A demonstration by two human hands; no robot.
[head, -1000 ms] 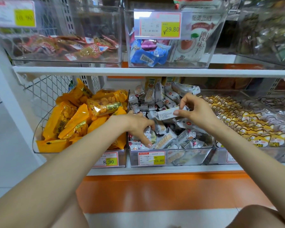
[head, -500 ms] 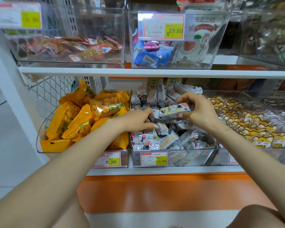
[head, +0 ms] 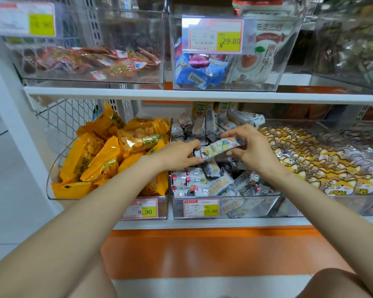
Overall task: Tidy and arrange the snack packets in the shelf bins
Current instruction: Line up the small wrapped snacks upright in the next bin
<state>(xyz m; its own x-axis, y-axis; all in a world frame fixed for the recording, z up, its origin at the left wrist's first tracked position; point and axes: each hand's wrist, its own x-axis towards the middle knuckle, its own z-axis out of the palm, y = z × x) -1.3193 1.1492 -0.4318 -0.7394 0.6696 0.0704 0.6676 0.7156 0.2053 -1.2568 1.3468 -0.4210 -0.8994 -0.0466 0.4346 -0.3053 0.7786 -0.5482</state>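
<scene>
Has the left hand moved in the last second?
Yes: left hand rose, away from the yellow 15.80 price tag, to the long white snack packet in the right hand.

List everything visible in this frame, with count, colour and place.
held packet: one, white and yellow-green, above the middle lower bin
small packets: many, white-grey, heaped in that bin
yellow packets: many, yellow-orange, lower left bin
cat-print packets: many, yellow-white, lower right bin
red-brown packets: several, upper left bin
blue packets: a few, blue, upper middle bin
white pouch: one, white with red, same bin, upright
price tags: at least four, yellow-white, bin fronts
shelf: two white boards
left hand: pinches held packet's left end
right hand: grips its right end
</scene>
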